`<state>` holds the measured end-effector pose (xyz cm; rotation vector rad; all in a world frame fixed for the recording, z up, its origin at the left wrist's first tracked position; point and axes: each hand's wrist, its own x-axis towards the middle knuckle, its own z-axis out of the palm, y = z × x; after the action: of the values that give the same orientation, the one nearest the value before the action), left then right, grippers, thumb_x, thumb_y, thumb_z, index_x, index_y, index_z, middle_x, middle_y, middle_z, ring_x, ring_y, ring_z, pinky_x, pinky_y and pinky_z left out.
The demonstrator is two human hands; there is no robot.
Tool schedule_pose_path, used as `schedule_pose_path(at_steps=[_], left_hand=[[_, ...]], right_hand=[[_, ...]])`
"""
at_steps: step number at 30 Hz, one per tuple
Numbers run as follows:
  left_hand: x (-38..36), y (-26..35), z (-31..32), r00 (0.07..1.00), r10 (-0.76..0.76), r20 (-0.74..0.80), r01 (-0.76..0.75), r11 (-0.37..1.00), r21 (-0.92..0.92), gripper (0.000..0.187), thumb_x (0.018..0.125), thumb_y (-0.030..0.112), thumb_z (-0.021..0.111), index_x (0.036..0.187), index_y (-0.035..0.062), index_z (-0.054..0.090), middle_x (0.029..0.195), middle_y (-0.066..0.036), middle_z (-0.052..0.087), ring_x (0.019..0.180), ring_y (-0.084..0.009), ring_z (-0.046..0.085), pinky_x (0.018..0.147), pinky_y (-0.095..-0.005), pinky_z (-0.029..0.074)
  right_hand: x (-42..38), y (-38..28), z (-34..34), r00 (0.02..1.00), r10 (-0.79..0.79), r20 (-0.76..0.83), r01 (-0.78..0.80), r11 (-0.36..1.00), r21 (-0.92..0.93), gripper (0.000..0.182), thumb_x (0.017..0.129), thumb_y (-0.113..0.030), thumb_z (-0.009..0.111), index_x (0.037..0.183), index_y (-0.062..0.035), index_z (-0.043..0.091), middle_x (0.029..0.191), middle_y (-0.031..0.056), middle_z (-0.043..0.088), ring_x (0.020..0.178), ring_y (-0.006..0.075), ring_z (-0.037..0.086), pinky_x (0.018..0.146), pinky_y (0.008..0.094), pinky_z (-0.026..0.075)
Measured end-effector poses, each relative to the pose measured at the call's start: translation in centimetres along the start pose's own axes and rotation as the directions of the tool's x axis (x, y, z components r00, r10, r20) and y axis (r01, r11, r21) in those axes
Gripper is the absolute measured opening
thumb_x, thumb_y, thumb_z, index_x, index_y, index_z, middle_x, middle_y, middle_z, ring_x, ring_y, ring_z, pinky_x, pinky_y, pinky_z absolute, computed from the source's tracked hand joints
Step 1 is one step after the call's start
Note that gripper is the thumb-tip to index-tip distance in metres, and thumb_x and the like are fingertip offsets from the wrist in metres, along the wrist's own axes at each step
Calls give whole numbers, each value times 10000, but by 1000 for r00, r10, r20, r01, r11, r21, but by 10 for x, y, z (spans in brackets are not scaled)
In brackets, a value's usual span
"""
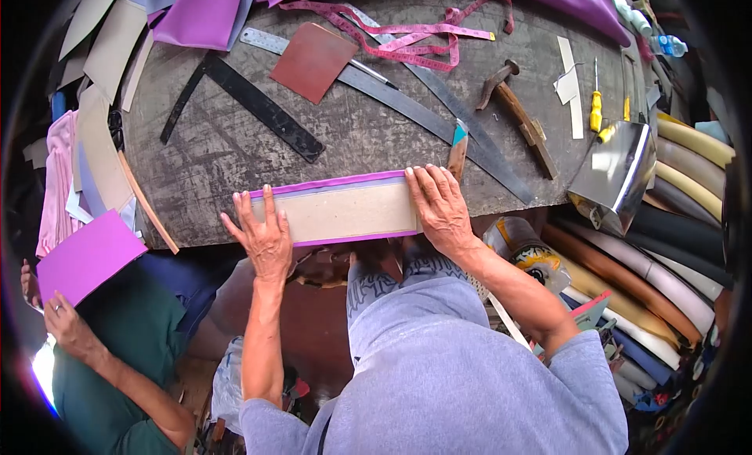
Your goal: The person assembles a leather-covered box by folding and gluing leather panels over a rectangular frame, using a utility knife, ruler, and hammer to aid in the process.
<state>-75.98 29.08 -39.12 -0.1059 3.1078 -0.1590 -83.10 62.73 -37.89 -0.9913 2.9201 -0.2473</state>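
A long beige board panel (352,210) with folded purple edges lies along the near edge of the worktable, its lower side at the rim. My left hand (265,239) rests flat over its left end, fingers spread. On the right end, my right hand (442,208) lies with its fingers stretched out over the panel. A knife with a teal-marked handle (458,145) lies just beyond my right fingertips. Between the hands the panel's face is bare, with a lilac strip along its upper side.
On the dark worktable (196,165) lie metal rulers (392,94), a black square (262,106), a brown-red patch (312,61), a pink tape measure (427,43) and a hammer (521,114). Material rolls (627,275) stand right. At left, another person holds a purple sheet (90,255).
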Motion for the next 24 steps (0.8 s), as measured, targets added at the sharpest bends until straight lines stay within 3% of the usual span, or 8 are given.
schedule_pose_path(at_steps=[4, 6, 9, 11, 14, 19, 21, 24], left_hand=[[5, 50, -10, 1000, -13, 14, 14, 999, -32, 587, 986, 286, 569, 1533, 101, 459, 1560, -219, 361, 1519, -407, 258, 1213, -676, 140], [13, 93, -18, 996, 80, 37, -71, 979, -193, 575, 1009, 328, 548, 1529, 98, 463, 1571, -208, 355, 1520, -409, 250, 1216, -678, 138], [8, 117, -3, 999, 36, -20, -40, 958, -284, 581, 1030, 381, 525, 1535, 102, 458, 1575, -201, 353, 1522, -407, 245, 1217, -680, 134], [7, 113, -5, 998, 60, -1, -58, 968, -244, 592, 1035, 409, 516, 1539, 105, 454, 1576, -205, 351, 1523, -408, 240, 1213, -689, 130], [7, 116, -6, 999, 47, 20, -41, 972, -231, 609, 1034, 419, 520, 1549, 106, 438, 1587, -209, 337, 1531, -410, 224, 1206, -702, 124], [4, 114, -7, 999, 26, 38, -16, 972, -235, 641, 1040, 439, 495, 1574, 100, 390, 1623, -204, 292, 1550, -399, 189, 1201, -715, 98], [-1, 95, -1, 1000, -18, -3, 17, 965, -262, 650, 1047, 450, 473, 1583, 98, 369, 1633, -203, 276, 1556, -392, 178, 1202, -714, 87], [-6, 39, 9, 985, -169, 17, 170, 982, -83, 654, 1052, 472, 451, 1581, 95, 371, 1631, -211, 271, 1551, -380, 198, 1203, -715, 84]], right_hand=[[2, 0, -2, 1000, 16, -9, -15, 999, 52, 597, 857, -136, 570, 1426, 40, 525, 1398, 182, 519, 1344, 355, 478, 1178, 495, 345], [3, 0, -3, 999, 41, -5, -41, 996, 85, 586, 859, -134, 567, 1418, 37, 532, 1410, 183, 511, 1353, 361, 467, 1175, 500, 342], [4, -2, -3, 998, 69, -11, -68, 993, 94, 577, 872, -141, 556, 1420, 35, 526, 1438, 189, 494, 1370, 370, 450, 1176, 507, 335], [7, -7, -2, 996, 79, -35, -77, 995, 63, 585, 882, -152, 547, 1437, 31, 507, 1457, 193, 481, 1379, 375, 441, 1182, 511, 327], [20, -26, 3, 993, -67, -92, 76, 993, 94, 610, 899, -173, 534, 1471, 31, 464, 1478, 196, 465, 1393, 376, 429, 1194, 513, 312], [25, -38, 19, 988, -145, -52, 148, 987, 69, 634, 952, -303, 560, 1493, 9, 452, 1415, 184, 500, 1335, 361, 468, 1206, 507, 303], [18, -30, 15, 991, -114, -75, 120, 989, 89, 636, 960, -320, 580, 1484, 21, 460, 1404, 185, 509, 1335, 363, 466, 1204, 503, 307], [13, -27, 13, 998, -32, -61, 38, 995, 93, 644, 954, -341, 622, 1458, 35, 483, 1391, 182, 521, 1325, 373, 472, 1205, 510, 308]])
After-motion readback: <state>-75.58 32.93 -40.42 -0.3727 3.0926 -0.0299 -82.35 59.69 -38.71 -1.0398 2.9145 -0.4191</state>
